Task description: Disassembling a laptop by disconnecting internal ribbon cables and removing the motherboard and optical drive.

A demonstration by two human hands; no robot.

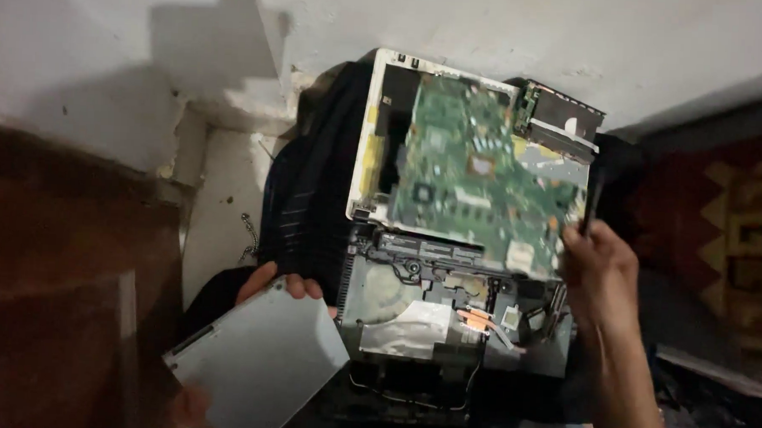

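Opened laptop [447, 267], mid-disassembly: left hand [281, 288], fingers curled round a flat grey drive [258, 362] lifted beside the chassis; right hand [600, 268] gripped a dark tool [592, 200] at the green motherboard [475, 175]; freeing the board judged next.

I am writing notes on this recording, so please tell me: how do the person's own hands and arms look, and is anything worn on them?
Both hands are bare: no gloves, rings or watch show. The right hand and its forearm are uncovered to the frame's edge, with no sleeve. Of the left hand only fingers show, and behind them is a dark shape, perhaps a sleeve; the dim light leaves this unclear.
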